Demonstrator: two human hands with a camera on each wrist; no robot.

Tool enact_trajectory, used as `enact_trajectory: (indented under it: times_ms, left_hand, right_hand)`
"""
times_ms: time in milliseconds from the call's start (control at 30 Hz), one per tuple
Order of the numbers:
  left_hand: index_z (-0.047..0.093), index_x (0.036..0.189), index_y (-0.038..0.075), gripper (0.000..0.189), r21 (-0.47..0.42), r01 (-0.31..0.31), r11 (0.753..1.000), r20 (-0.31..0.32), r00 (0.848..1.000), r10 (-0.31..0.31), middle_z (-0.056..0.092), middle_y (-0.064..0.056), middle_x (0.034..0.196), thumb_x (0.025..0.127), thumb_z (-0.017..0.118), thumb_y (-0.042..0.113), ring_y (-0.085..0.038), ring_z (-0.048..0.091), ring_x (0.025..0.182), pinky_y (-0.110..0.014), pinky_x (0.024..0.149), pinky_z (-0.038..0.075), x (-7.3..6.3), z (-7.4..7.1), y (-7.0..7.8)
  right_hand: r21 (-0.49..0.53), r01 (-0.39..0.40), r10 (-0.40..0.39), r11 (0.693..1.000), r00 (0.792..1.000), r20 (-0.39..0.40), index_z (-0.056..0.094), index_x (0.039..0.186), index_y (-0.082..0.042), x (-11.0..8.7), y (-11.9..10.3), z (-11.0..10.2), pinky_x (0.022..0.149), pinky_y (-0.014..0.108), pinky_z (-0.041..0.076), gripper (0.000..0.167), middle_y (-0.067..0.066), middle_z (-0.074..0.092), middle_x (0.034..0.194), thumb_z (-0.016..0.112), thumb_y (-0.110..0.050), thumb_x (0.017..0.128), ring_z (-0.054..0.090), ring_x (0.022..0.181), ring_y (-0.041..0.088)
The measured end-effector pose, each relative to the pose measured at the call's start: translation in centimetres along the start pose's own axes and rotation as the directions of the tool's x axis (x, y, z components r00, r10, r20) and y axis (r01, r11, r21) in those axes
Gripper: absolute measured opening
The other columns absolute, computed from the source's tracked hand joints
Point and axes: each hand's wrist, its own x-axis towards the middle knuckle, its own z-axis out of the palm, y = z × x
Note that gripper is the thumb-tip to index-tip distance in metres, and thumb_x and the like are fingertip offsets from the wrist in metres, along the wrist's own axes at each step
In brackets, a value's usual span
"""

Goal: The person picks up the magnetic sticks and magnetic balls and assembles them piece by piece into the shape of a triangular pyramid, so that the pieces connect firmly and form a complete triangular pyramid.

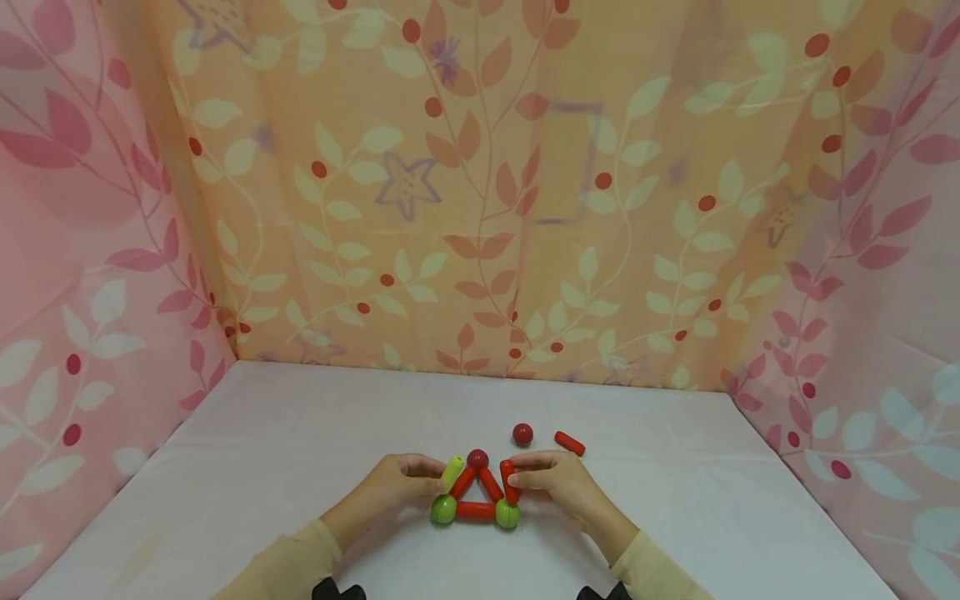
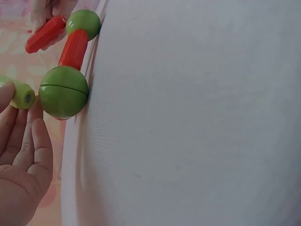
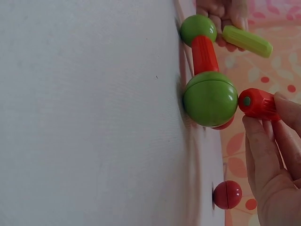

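A flat triangle of red rods and balls lies on the table in the head view, with a red ball (image 1: 477, 459) at its far corner. Its near corners are a left green ball (image 1: 443, 509) and a right green ball (image 1: 507, 513), joined by a red rod (image 1: 476, 511). My left hand (image 1: 408, 483) pinches a light green rod (image 1: 452, 473) at the left green ball. A loose red rod (image 3: 257, 103) is pinched by my right hand (image 1: 551, 481), its end against or very near the right green ball. Whether either held rod is attached cannot be seen.
Beyond the triangle, a separate red ball (image 1: 522, 434) and another red rod (image 1: 570, 443) lie on the white table (image 1: 637, 467). Patterned cloth walls (image 1: 480, 192) enclose the back and both sides.
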Motion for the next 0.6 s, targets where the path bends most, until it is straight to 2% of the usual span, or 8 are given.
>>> enact_trajectory:
  times_ms: [167, 333, 600]
  left_hand:
    - [0.067, 0.118, -0.001, 0.036, -0.021, -0.016, 1.0, 0.032, 0.999, 0.017, 0.071, -0.006, 0.108, 0.088, 0.073, 0.017, -0.011, 0.063, 0.092, -0.03, 0.083, 0.057, 0.09, 0.04, -0.07]
    - [0.067, 0.119, -0.001, 0.035, 0.01, -0.04, 0.999, 0.049, 0.998, 0.04, 0.07, -0.008, 0.112, 0.089, 0.071, 0.017, -0.012, 0.062, 0.095, -0.028, 0.084, 0.054, 0.05, -0.01, 0.05]
    - [0.067, 0.111, 0.002, 0.03, 0.061, -0.063, 0.996, 0.027, 0.998, 0.061, 0.071, -0.003, 0.105, 0.085, 0.075, 0.015, -0.013, 0.063, 0.094, -0.028, 0.083, 0.054, 0.27, -0.2, 0.26]
  right_hand:
    - [-0.002, -0.001, 0.001, 1.0, 1.0, 0.009, 0.072, 0.117, -0.002, 0.04, 0.07, 0.09, 0.088, 0.031, 0.058, 0.037, 0.009, 0.076, 0.11, 0.079, -0.019, 0.085, 0.071, 0.094, 0.013]
    - [0.01, -0.004, 0.004, 1.0, 1.0, 0.023, 0.071, 0.118, -0.002, 0.06, 0.0, 0.11, 0.088, 0.031, 0.058, 0.038, 0.008, 0.075, 0.111, 0.078, -0.02, 0.085, 0.071, 0.095, 0.013]
    - [0.033, 0.012, -0.012, 0.999, 1.0, 0.017, 0.071, 0.118, 0.0, -0.01, 0.02, 0.2, 0.088, 0.032, 0.059, 0.037, 0.01, 0.074, 0.114, 0.078, -0.017, 0.086, 0.071, 0.096, 0.014]
